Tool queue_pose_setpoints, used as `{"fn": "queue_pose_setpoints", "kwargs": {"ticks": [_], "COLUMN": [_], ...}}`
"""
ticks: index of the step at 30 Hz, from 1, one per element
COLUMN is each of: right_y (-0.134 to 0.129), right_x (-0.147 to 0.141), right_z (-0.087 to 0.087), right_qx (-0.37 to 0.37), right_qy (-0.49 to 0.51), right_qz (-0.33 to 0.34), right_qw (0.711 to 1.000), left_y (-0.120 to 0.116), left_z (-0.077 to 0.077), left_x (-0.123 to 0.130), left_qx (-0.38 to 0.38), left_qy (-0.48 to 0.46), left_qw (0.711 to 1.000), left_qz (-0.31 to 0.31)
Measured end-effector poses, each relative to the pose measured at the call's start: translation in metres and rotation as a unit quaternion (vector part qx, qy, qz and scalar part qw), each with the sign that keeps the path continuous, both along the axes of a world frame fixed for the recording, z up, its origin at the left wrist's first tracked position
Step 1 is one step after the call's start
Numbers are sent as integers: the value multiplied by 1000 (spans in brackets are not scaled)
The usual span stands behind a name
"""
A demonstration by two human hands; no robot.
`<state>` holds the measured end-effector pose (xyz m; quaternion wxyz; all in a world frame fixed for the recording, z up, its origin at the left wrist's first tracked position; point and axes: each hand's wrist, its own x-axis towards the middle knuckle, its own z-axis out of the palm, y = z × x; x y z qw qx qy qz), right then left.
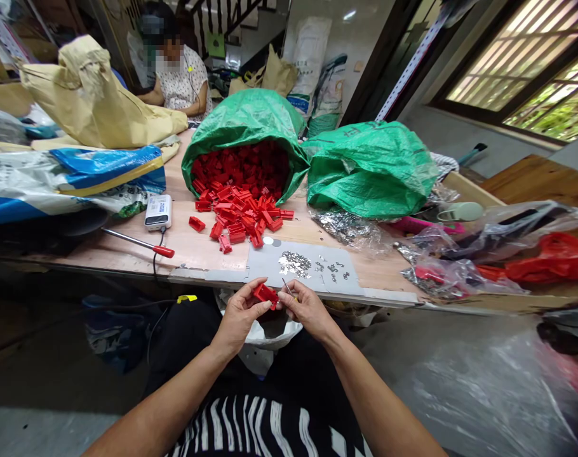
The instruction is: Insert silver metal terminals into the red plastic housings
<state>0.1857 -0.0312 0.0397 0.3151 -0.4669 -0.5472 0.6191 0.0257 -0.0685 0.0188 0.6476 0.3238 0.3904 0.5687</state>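
Wooden workbench (194,252) in a cluttered room; clock positions read from the hands, twelve being straight ahead. Left hand (239,315): nearly closed, thumb and fingers pinching a red block (265,293) just off the near edge of the bench. Right hand (310,311): fingers curled in, thumb and fingertips gripping a thin metal rod (286,285), its tip pointing up and away; fingertips at the block's right end, contact too small to confirm. At six o'clock, below the hands, a white bag (289,333) hangs open. Small metal parts (295,264) lie on a grey mat (264,265) at one o'clock, some heaped, others scattered to the right. Towards eleven, a heap of loose red pieces (239,216) spills from an open green sack (251,111); a second green sack (369,168) sits at one, beyond the mat. White power bank (158,212) at ten, a red-handled rod (164,251) nearer. Farther out at eleven, a co-worker (187,79) sits across the bench.
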Motion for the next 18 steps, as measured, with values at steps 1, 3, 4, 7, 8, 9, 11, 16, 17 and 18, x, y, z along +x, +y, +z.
{"fn": "queue_pose_setpoints", "kwargs": {"ticks": [1, 3, 4, 7, 8, 9, 11, 16, 17, 18], "right_y": [0, -1, -1, -2, -3, -3, -4, -4, -5, -5], "right_x": [0, 0, 0, 1, 1, 1, 2, 2, 1, 1], "right_z": [1, 2, 2, 4, 5, 5, 6, 3, 2, 1], "right_qx": [0, 2, 3, 0, -2, -3, -4, 3, 2, 0], "right_qy": [3, 10, 14, 26, 29, 31, 33, 23, 21, 22], "right_qz": [0, 1, 3, 12, 14, 15, 15, 7, 6, 6], "right_qw": [1000, 1000, 1000, 1000, 999, 999, 999, 1000, 1000, 1000], "left_y": [0, 0, 0, -1, -1, -1, -1, -1, -1, -1], "left_z": [0, 1, 2, 4, 5, 5, 6, 3, 3, 2], "left_x": [0, -1, -1, -1, -1, -2, -2, -1, -1, 0], "left_qx": [-10, -25, -32, -49, -52, -53, -48, -33, -27, -19], "left_qy": [-19, -49, -62, -94, -99, -99, -89, -63, -61, -58], "left_qw": [1000, 998, 998, 994, 994, 994, 995, 997, 998, 998], "left_qz": [1, 0, -2, -13, -14, -15, -11, -17, -21, -25]}}
